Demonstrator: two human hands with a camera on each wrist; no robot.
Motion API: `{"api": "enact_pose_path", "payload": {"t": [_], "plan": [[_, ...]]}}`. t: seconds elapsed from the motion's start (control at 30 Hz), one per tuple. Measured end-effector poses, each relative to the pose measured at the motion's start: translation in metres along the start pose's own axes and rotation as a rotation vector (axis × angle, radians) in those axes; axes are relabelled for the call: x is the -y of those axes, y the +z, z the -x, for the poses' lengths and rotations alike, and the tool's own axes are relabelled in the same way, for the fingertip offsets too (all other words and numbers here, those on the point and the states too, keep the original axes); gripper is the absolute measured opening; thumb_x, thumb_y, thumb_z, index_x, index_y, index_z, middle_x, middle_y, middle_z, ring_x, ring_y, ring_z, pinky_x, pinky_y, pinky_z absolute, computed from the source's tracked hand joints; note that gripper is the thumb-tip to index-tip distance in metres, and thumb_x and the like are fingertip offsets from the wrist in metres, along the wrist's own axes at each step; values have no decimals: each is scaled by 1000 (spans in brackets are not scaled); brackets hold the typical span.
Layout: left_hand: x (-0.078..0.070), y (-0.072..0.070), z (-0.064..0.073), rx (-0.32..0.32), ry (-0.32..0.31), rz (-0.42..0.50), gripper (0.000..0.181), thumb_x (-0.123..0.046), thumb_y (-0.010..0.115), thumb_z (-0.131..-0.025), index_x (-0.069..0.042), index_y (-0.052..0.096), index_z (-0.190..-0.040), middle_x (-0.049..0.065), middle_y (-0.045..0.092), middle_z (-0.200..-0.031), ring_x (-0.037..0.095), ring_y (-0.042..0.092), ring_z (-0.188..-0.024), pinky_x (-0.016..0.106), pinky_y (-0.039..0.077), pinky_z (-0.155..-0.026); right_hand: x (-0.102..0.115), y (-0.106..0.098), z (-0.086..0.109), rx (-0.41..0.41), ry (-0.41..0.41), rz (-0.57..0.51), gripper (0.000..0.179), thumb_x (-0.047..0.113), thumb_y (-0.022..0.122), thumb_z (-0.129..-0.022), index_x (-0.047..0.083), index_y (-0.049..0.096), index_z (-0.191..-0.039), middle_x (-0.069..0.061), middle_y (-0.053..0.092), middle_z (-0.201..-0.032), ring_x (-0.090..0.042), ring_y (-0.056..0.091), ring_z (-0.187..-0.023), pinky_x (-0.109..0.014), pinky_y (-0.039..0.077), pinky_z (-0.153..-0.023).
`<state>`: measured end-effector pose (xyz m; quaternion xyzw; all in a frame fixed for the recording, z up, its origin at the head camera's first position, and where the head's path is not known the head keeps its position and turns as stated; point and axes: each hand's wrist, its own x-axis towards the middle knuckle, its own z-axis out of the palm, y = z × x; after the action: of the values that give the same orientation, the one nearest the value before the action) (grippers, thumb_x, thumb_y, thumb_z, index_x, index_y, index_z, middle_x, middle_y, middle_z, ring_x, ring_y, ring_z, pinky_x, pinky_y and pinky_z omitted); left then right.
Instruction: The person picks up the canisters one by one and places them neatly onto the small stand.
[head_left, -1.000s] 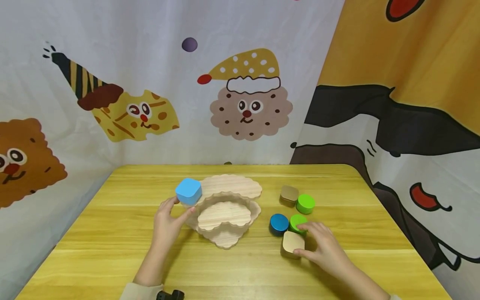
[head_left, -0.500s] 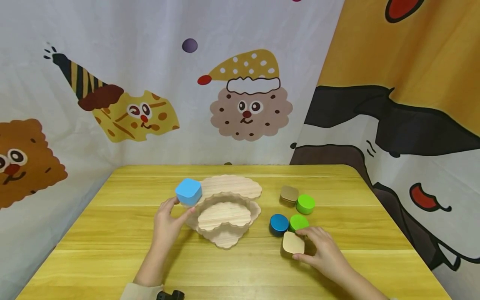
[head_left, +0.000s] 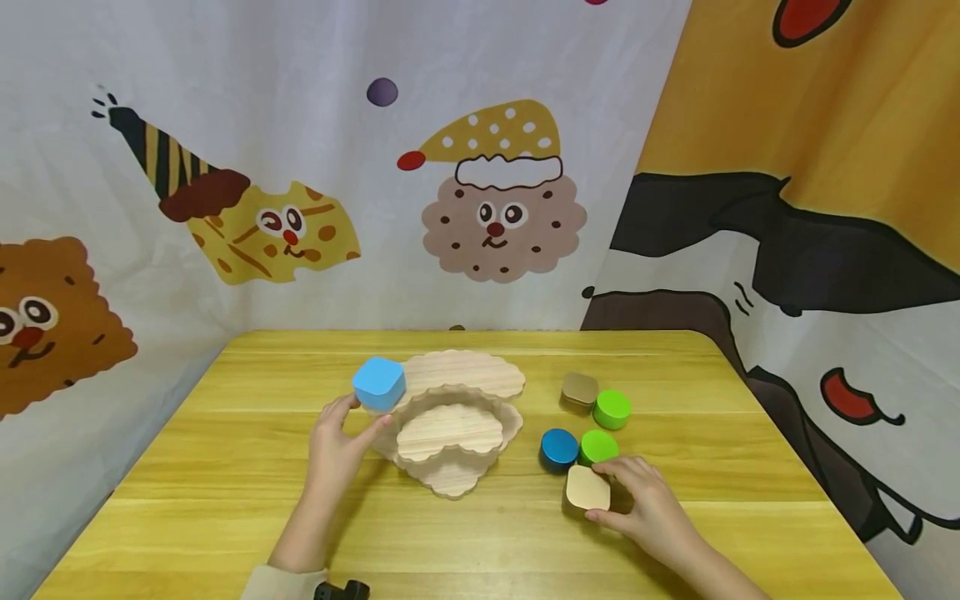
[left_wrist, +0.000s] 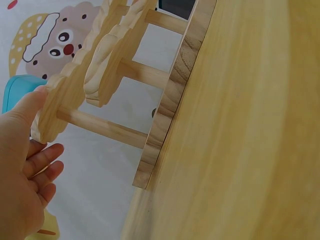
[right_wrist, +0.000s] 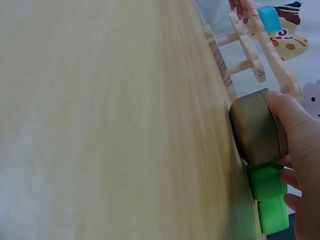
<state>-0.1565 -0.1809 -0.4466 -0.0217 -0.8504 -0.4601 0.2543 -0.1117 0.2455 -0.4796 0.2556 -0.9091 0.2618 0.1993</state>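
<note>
My left hand [head_left: 333,454] grips the left edge of the upper tier of a wooden tiered stand [head_left: 461,371]; in the left wrist view the thumb lies on top and the fingers are below. A light blue tin [head_left: 378,383] with rounded corners sits on that tier beside the thumb. On the right, my right hand [head_left: 648,508] holds a square gold tin [head_left: 588,489] between thumb and fingers. In the right wrist view the gold tin [right_wrist: 256,127] appears to rest on the table, next to a green tin [right_wrist: 266,181].
A round dark blue tin [head_left: 558,450] and a round green tin [head_left: 598,447] stand just behind the held gold tin. Farther back are another gold tin [head_left: 579,392] and a second green tin [head_left: 612,408]. A cartoon-print curtain [head_left: 300,83] hangs behind the wooden table [head_left: 480,550].
The right fingers have shifted slightly off the nearer green tin and onto the far side of the gold tin. The left hand and the stand stay where they were.
</note>
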Motion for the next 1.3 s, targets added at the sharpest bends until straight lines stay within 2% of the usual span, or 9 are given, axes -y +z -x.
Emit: {"api": "enact_pose_path", "payload": {"t": [0.3,0.53,0.8,1.3], "plan": [[0,0,0,2,-5,4,57,-23,84,-74,9,61,-116,22,62,-109,35,52,-107,53,42,-92,2,-1,1,-47,-25,-37,59,32,91,-58,9,67,-107,8,63,-107,-11,53,-98,-15,38,-86],[1,1,1,4,-13,10,57,-22,84,-75,8,60,-118,20,61,-111,33,52,-108,52,42,-93,5,-2,-2,-82,-27,-48,58,28,92,-57,9,68,-107,8,63,-107,-12,53,-98,-12,37,-88],[1,1,1,7,-17,13,57,-22,84,-75,8,60,-118,20,61,-110,33,52,-108,52,42,-93,12,-6,-10,-123,-32,-39,56,26,91,-58,10,68,-106,7,64,-106,-14,55,-96,-16,39,-86],[0,0,1,21,-37,10,60,-24,83,-76,8,59,-120,20,60,-112,33,51,-110,53,41,-94,27,-9,-35,-126,17,-79,56,24,93,-58,12,68,-107,9,63,-109,-13,54,-100,-24,43,-82]]}}
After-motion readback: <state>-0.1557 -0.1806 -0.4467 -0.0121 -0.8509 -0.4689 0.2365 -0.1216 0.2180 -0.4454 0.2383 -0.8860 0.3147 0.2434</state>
